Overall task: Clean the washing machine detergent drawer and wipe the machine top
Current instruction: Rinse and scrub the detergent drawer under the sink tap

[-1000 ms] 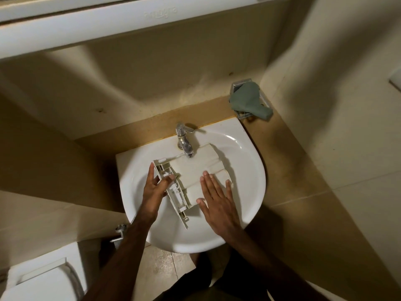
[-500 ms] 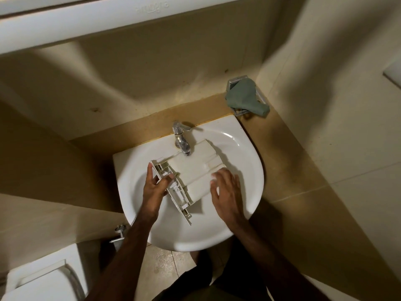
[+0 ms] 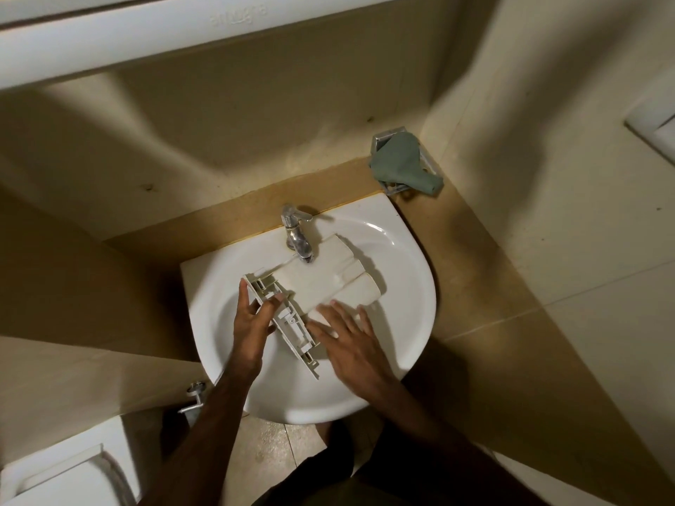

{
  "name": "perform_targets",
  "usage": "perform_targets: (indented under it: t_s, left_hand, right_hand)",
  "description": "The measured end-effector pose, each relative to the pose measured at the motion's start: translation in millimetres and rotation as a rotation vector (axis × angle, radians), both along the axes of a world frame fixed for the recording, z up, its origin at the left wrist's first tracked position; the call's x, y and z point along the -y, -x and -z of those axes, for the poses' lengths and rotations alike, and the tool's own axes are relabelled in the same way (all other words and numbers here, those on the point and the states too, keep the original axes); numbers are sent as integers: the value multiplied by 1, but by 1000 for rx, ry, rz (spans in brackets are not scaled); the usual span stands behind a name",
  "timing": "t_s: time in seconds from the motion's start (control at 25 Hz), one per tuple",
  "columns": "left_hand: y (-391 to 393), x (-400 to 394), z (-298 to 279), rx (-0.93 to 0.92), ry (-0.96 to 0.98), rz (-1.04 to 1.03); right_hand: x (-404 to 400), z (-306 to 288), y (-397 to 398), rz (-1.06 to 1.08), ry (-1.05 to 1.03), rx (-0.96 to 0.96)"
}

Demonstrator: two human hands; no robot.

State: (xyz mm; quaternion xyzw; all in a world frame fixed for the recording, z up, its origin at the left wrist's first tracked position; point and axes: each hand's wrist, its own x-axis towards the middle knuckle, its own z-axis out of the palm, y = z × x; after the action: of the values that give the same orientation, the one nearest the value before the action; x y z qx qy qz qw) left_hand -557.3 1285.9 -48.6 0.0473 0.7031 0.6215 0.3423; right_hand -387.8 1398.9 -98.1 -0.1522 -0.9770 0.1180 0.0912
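Detergent drawer (image 3: 321,283) lying underside up in white sink (image 3: 412,286), centre frame, beneath tap (image 3: 297,237). Left hand (image 3: 252,323) gripping front panel; right hand (image 3: 350,337) spread flat, blurred. Embossed lettering upper centre unreadable.

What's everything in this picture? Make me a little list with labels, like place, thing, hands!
place: bathroom corner, white sink against a beige wall
thing being cleaned: detergent drawer, lying upside down across the basin, one end under the tap
left hand: fingers curled on the drawer's front panel, holding it
right hand: open and flat, fingers spread on the drawer's underside
water: cannot tell if it is running
cloth: green cloth draped over a soap holder on the ledge
also in view: toilet, lower left
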Motion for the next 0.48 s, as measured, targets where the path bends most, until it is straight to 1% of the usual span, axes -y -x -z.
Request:
perform_targets:
  t_s: [0.04, 0.12, 0.16, 0.2, 0.28, 0.36, 0.4, 0.44, 0.48]
  left_hand:
    - [-4, 0, 0, 11, 0, -33]
    - [-14, 1, 1, 42, -3, -118]
    - [-20, 2, 2, 66, -11, -159]
    - [-27, 4, 4, 95, -16, -200]
    - [-38, 7, 8, 161, -34, -275]
    - [-47, 8, 14, 217, -52, -342]
    - [-48, 9, 15, 223, -49, -365]
    - [-48, 10, 14, 217, -39, -384]
    - [-47, 12, 13, 203, -27, -402]
  right_hand:
    - [-5, 0, -4, 91, 39, -15]
    - [-12, -1, -14, 366, 227, -59]
    - [-13, -2, -14, 464, 324, -55]
    - [-12, -3, -10, 513, 433, -55]
    - [-4, -7, 10, 609, 674, -120]
    - [5, -21, 33, 782, 978, -172]
    - [10, -29, 41, 832, 1135, -166]
    - [16, -36, 44, 842, 1244, -136]
    - [22, -40, 44, 835, 1284, -94]
